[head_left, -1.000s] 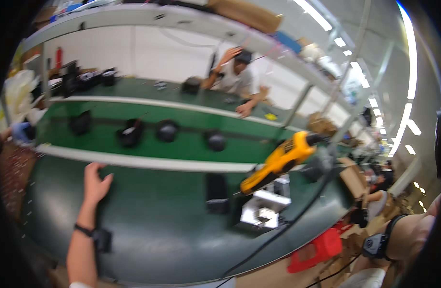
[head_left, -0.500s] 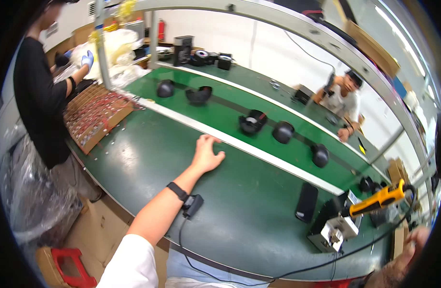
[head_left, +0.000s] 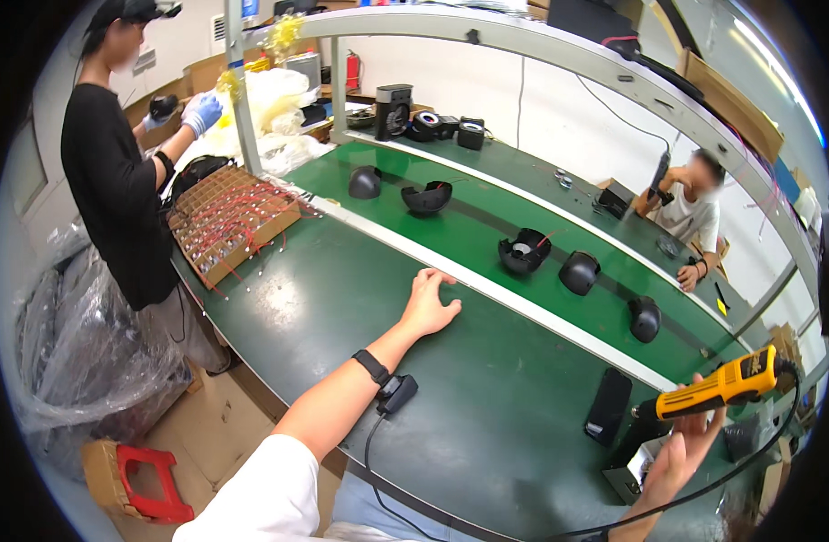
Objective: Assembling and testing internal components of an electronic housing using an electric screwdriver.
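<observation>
My left hand (head_left: pixel 430 303) is over the dark green tabletop beside the pale rail, fingers apart and slightly bent, holding nothing. A black strap with a small black device sits on that wrist. At the right, my right hand (head_left: pixel 675 459) has its fingers wrapped behind a yellow and black corded hand tool (head_left: pixel 723 383); one fingertip shows above it, and the thumb stands apart below. The tool's exact kind cannot be told. Its short tip points left, above a black and metal stand (head_left: pixel 624 481), which my hand partly hides. A black phone (head_left: pixel 609 406) lies left of the stand.
Beyond the rail, several black dome-shaped shells (head_left: pixel 579 272) sit on a bright green strip (head_left: pixel 342 200). A divided cardboard box (head_left: pixel 225 266) with red wires stands at the left. One co-worker (head_left: pixel 116 190) stands left; another (head_left: pixel 699 203) sits opposite. A red stool (head_left: pixel 153 483) is below.
My right hand has come up from the lower right corner to the yellow tool, which has shifted left relative to the phone. The view has turned left; my left hand stays by the rail.
</observation>
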Demonstrator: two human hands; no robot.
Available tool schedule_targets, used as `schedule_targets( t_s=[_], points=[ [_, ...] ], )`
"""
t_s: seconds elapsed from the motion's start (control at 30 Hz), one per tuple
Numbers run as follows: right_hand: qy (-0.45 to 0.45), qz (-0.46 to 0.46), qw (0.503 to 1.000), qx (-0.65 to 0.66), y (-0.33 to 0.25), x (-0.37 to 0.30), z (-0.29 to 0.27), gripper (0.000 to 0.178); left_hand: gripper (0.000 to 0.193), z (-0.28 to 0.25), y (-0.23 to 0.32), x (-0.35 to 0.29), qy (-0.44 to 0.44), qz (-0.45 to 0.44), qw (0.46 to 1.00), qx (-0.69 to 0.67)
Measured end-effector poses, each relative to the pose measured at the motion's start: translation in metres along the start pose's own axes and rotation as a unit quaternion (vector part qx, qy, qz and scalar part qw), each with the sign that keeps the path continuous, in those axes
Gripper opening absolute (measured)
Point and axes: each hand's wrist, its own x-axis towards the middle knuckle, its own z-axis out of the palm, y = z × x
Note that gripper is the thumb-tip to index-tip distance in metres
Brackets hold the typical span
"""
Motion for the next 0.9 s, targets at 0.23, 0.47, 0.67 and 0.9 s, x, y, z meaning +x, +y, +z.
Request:
schedule_targets(
  t_s=[0.23,0.47,0.67,0.9],
  points=[
    [0.001,0.027,0.99,0.137,-0.012,0.004,0.047,0.078,0.053,-0.004,-0.04,0.053,0.04,-0.054,0.997,0.03],
    [-0.012,0.102,0.979,0.177,0.014,-0.034,0.014,0.06,0.099,-0.001,-0.074,0.155,0.185,-0.075,0.976,0.085],
    [-0.014,0.163,0.984,0.066,0.049,-0.042,0.023,0.043,0.08,0.001,-0.097,0.204,0.117,-0.099,0.987,-0.039],
    [0.003,0.105,0.99,0.096,0.043,-0.036,0.02,0.041,0.046,-0.003,-0.08,0.167,0.173,-0.045,0.984,-0.018]
  ],
)
